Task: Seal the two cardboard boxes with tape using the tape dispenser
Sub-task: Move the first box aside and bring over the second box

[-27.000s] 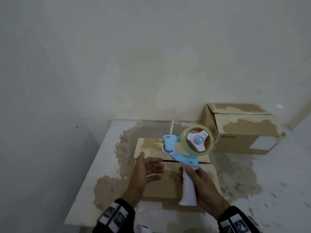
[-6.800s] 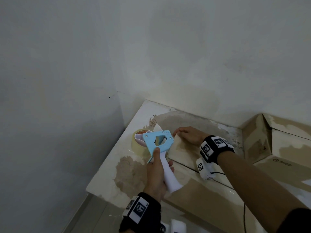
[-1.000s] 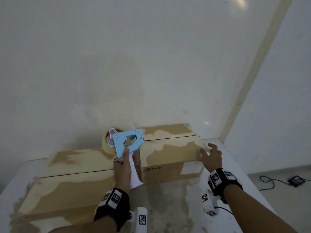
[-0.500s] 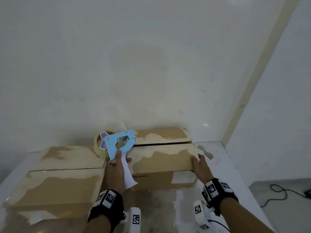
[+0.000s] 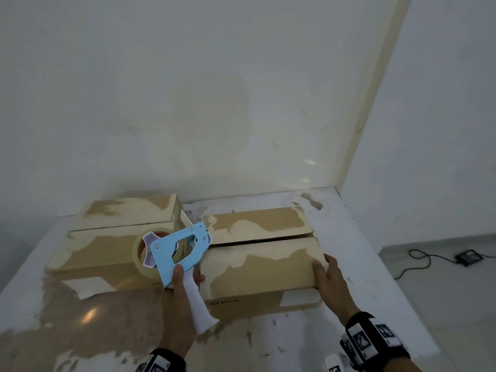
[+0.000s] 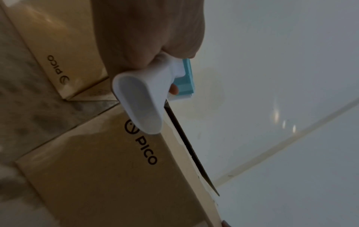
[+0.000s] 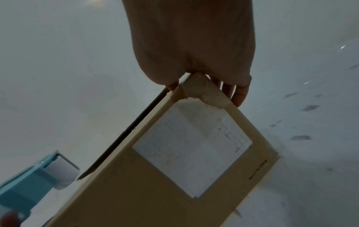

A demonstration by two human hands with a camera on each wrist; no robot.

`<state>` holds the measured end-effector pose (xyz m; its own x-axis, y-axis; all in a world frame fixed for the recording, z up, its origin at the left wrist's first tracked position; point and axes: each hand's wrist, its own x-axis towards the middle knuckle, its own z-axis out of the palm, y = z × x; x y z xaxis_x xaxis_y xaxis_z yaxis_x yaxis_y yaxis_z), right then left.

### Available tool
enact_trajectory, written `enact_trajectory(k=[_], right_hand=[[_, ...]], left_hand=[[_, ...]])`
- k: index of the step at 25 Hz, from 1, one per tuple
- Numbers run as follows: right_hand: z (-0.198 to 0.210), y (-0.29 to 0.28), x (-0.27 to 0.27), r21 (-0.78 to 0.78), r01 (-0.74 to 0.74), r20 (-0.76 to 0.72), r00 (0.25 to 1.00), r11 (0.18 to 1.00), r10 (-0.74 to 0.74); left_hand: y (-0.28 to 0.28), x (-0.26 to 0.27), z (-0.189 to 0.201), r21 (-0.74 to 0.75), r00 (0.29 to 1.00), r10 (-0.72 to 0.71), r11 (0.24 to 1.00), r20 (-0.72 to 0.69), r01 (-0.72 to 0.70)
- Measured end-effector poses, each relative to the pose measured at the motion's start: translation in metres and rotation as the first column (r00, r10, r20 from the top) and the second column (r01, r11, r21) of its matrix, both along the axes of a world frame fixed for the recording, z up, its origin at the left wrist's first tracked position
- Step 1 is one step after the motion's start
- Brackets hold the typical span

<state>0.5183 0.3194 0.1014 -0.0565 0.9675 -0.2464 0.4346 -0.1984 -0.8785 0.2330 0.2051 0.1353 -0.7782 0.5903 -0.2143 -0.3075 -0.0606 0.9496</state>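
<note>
Two brown cardboard boxes lie side by side on the table. The left box point(image 5: 102, 251) sits farther back. The right box point(image 5: 263, 267) sits nearer, a dark gap showing between its top flaps point(image 6: 191, 152). My left hand point(image 5: 185, 280) grips the white handle point(image 6: 139, 104) of the blue tape dispenser point(image 5: 179, 248). The dispenser is held upright between the boxes, its tape roll point(image 5: 142, 253) in front of the left box. My right hand point(image 5: 326, 272) grips the right box's near right corner point(image 7: 202, 90), thumb on top and fingers down the side.
The worn white table point(image 5: 281, 342) ends at a right edge close to the right box. A wall runs right behind the boxes. On the floor at the right lie a black device point(image 5: 468, 257) and its cable. A white label point(image 7: 194, 145) marks the box front.
My right hand went from hovering open to taking the right box's corner, and has pulled that box forward, away from the wall. The dispenser stayed in my left hand.
</note>
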Motion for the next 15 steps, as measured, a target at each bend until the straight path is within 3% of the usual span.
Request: enact_trajectory(k=[6, 15], right_hand=[[0.009, -0.054, 0.022, -0.004, 0.003, 0.019, 1.000, 1.000, -0.003], [0.000, -0.050, 0.031, -0.003, -0.046, 0.073, 0.996, 0.999, 0.046]], left_hand=[[-0.053, 0.027, 0.006, -0.030, 1.000, -0.010, 0.999, -0.012, 0.010], [-0.080, 0.044, 0.054, 0.047, 0.986, 0.112, 0.993, -0.121, -0.107]])
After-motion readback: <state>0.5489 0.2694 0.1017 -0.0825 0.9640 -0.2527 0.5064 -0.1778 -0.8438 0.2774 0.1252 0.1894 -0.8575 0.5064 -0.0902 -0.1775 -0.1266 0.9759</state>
